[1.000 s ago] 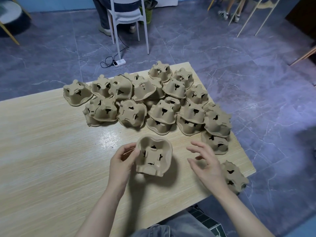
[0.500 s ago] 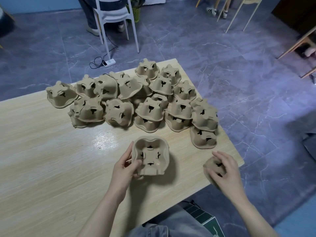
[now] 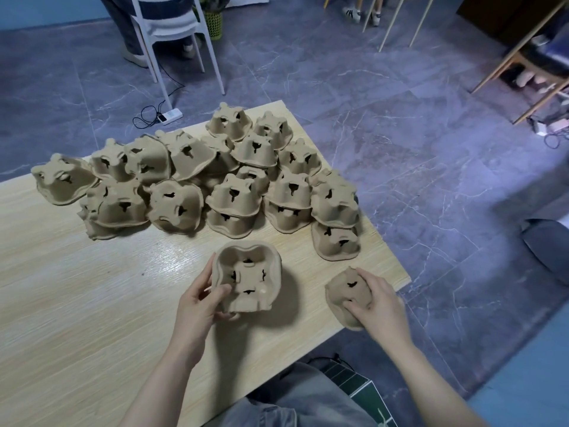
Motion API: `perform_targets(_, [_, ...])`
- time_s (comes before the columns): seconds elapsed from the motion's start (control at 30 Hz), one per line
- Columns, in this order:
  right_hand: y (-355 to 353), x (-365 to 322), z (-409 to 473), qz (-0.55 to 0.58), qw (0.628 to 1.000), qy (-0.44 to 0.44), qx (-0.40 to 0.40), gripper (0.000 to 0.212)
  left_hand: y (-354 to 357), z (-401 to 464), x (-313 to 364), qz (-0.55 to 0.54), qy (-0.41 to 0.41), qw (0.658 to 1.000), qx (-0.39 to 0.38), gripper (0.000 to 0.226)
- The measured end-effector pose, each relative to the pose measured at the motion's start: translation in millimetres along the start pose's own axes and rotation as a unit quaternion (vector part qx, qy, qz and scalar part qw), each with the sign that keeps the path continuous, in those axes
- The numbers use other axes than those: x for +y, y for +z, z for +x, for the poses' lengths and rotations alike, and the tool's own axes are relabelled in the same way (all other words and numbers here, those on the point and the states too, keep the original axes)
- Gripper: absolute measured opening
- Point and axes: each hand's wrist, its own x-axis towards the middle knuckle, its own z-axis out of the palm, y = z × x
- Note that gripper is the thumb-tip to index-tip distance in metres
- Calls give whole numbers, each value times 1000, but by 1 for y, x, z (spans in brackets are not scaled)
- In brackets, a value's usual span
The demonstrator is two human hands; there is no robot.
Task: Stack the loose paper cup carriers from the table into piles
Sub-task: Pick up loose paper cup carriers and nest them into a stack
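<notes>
The left hand (image 3: 200,298) grasps a carrier (image 3: 248,277) tipped hollow-side up, probably so the next can nest in it. At three o'clock from it, the right hand (image 3: 374,300) closes its fingers over a second carrier (image 3: 343,291) at the table (image 3: 77,303) edge, likely to lift it. At twelve o'clock the heap (image 3: 215,183) lies loose, unstacked.

Grey marble floor (image 3: 400,118); white chair (image 3: 172,23)

Right hand (image 3: 377,300) hides part of the edge carrier (image 3: 345,292)
</notes>
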Motion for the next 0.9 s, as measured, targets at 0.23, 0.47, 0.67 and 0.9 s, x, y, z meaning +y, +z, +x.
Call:
perform_targets(0.23, [12, -41, 16, 25, 999, -34, -9, 69, -17, -1, 7, 10, 18, 999, 36, 53])
perform_targets(0.47, [4, -84, 26, 93, 992, -68, -44, 87, -31, -1, 10, 7, 44, 994, 96, 56])
perform_targets(0.67, [-2, -119, 31, 154, 985, -69, -21, 91, -34, 2, 9, 49, 52, 995, 65, 55])
perform_targets(0.9, [-11, -161, 25, 312, 940, -133, 21, 72, -41, 8, 12, 108, 95, 986, 80, 53])
